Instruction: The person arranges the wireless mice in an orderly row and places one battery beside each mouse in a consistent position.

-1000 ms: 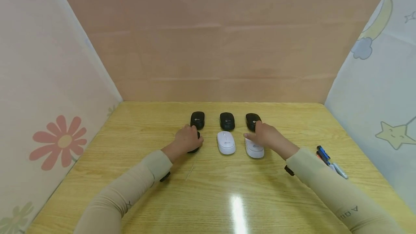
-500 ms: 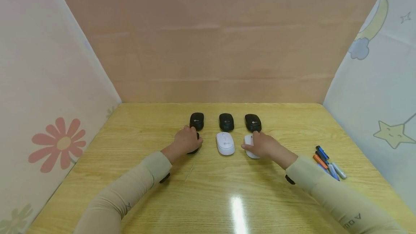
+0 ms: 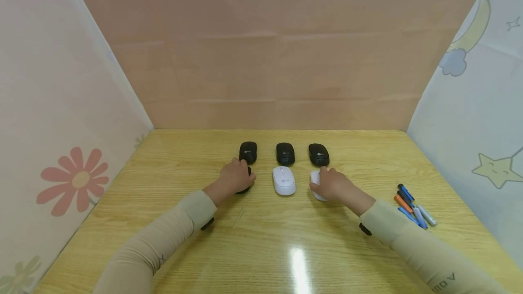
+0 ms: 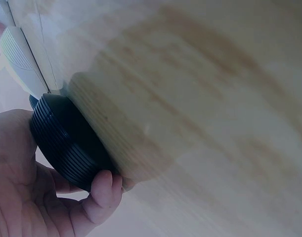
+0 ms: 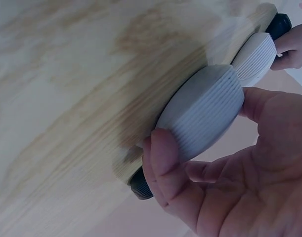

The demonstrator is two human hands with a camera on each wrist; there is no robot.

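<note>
My left hand (image 3: 234,176) grips a black computer mouse (image 4: 71,138) at the left of the front row, thumb on one side and fingers on the other. In the head view most of that mouse is hidden under the hand. At the right end of the same row, my right hand (image 3: 333,183) holds a white mouse (image 5: 205,108) by its sides, its ribbed end facing the wrist camera. Between the two hands lies another white mouse (image 3: 283,180), touched by neither. Both held mice appear to rest on the wooden table (image 3: 261,239).
Behind stands a row of black mice: left (image 3: 248,152), middle (image 3: 285,154) and right (image 3: 318,154). Several markers (image 3: 412,208) lie in a loose pile at the right. A brown-pink back panel (image 3: 261,58) and patterned side walls enclose the table.
My right hand has come slightly nearer the table's front, and its thumb has closed in on the white mouse's side. The left hand stays where it was on the black mouse.
</note>
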